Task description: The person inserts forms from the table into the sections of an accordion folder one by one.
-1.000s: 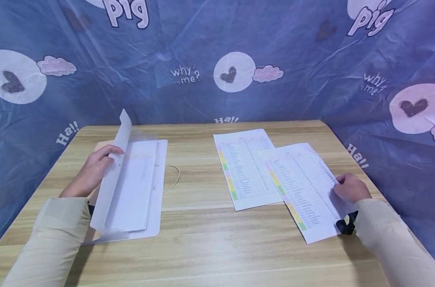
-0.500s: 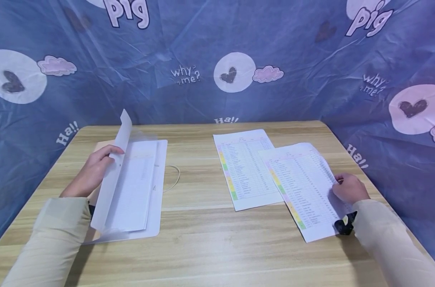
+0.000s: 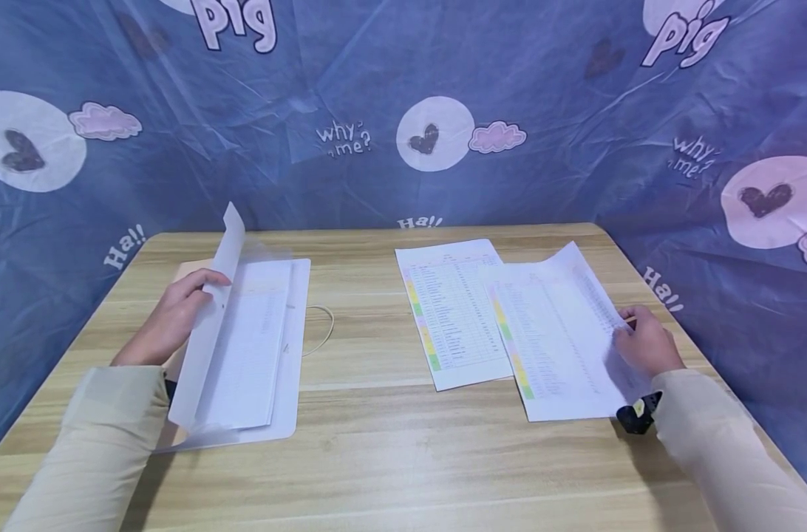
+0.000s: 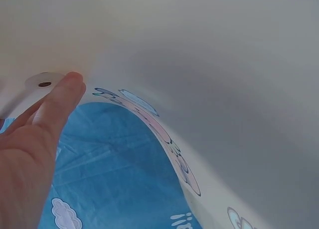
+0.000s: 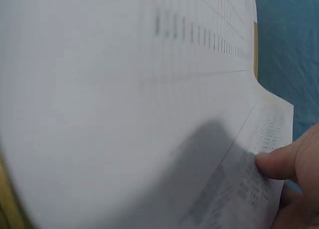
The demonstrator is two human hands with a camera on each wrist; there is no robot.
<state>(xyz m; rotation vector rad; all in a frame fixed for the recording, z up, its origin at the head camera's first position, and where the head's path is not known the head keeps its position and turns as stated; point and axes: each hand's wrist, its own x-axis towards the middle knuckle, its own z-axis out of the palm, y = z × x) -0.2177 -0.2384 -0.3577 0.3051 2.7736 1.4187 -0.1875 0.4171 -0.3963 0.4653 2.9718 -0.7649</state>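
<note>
Okay, your pale wood-grain table (image 3: 377, 451) runs the full width, with blue cloth printed with hearts and clouds (image 3: 350, 185) behind it. Far left: your beige left sleeve (image 3: 104, 421), then your left hand (image 3: 172, 314), holding the white flexible folder cover (image 3: 202, 362) raised at a steep tilt. Your left wrist view puts a fingertip at the white round disc with a dark centre (image 4: 42, 80) on that cover; cartoon drawings show on it too.

Right of the cover, a stack of white printed sheets (image 3: 247, 355) lies on the flat white folder base (image 3: 295, 332). Thin cream cord loop (image 3: 333, 322) rests on the table at the base's right edge.

Further right, a white printed sheet with a coloured left column (image 3: 457, 310) lies flat. A second, matching white sheet (image 3: 556, 340) overlaps its right side, bowed, top right corner lifted. Your right hand (image 3: 649, 343) pinches this one at its right edge, thumb on the printed face. Black device with a yellow patch (image 3: 638, 415) sits at your right wrist.
</note>
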